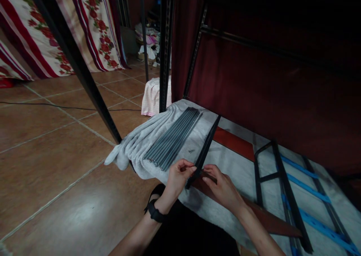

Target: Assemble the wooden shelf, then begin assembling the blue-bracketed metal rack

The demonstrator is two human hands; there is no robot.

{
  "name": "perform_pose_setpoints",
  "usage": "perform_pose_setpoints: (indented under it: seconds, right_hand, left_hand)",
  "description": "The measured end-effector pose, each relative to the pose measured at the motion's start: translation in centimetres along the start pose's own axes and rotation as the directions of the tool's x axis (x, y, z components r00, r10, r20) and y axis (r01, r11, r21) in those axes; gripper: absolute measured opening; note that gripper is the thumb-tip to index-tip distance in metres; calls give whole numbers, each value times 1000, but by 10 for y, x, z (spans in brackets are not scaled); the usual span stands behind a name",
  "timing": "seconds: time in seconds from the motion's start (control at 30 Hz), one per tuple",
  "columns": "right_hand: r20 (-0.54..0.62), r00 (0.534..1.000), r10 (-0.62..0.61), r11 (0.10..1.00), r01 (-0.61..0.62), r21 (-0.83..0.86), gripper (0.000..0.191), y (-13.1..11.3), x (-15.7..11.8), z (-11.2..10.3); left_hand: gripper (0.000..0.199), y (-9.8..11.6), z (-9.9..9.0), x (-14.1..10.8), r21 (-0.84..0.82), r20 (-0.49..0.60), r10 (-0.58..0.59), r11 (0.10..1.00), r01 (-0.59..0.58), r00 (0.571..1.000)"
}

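My left hand (180, 176), with a black band on its wrist, is pinched at the left side of a long black metal bar (208, 143) near its lower end. On the bar's other side my right hand (220, 182) has its thumb and fingers closed; whatever sits between the fingertips is too small to make out. A row of thin grey rods (173, 137) lies left of the bar on a light grey cloth (149, 135). A few small screws (191, 151) rest between the rods and the bar.
Reddish-brown boards (234, 141) lie to the right. Beyond them are black frames (269, 177) with blue strips (308, 188). Upright black posts (165, 49) stand behind and at the left, near the tiled floor (56, 154). A dark red curtain (254, 79) hangs behind.
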State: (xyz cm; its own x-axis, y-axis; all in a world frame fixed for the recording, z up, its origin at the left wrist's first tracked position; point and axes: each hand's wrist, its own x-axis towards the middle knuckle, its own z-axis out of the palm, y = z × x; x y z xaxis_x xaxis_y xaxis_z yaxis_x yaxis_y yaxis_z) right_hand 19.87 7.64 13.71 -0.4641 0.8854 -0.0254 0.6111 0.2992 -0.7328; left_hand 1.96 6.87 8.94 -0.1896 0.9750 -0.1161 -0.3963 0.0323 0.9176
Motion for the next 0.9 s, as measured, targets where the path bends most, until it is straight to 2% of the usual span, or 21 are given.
perform_pose_setpoints:
  seconds: [0.1,0.27,0.5,0.8,0.9]
  right_hand:
    - [20,1000,-15,999,15,-35,25,-1,0,-2]
    - [29,999,-21,998,23,-63,23,-4,1,-4]
    - [19,1000,-22,997,23,-70,18,-6,1,-3]
    - [26,999,-23,998,24,-50,18,-4,0,-2]
    - [1,1000,-2,999,2,-34,27,-4,-1,-1]
  left_hand:
    - [21,-3,2,-1,4,-25,16,1000,-16,1000]
    - [19,-2,0,1,30,0,15,999,-15,1000]
    - [15,-2,-2,1,114,12,77,990,-78,997]
    - [12,-1,-1,-3,133,34,97,986,-101,995]
    - [13,3,0,-4,142,59,94,985,-102,994]
